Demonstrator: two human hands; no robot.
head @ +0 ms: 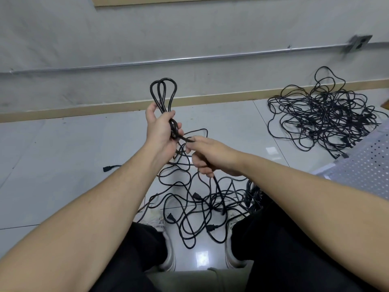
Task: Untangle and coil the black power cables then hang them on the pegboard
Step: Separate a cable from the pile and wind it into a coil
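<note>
My left hand (161,128) grips a black power cable coil (163,92) at its waist, and the coil's loops stand up above the fist. A turn of the same cable wraps round the bundle at my left fingers. My right hand (207,155) holds the cable's loose end (187,139) close to the left hand, and the rest of that strand hangs down from the fist to the floor. Below my hands a loose tangle of black cables (195,207) with plugs lies on the tiles between my feet. A white pegboard (362,167) lies at the right edge.
A big tangled heap of black cables (322,116) lies on the floor at the right, near the wall. A single plug end (108,167) lies on the tiles at the left. A metal conduit (189,59) and outlet box (357,42) run along the grey wall.
</note>
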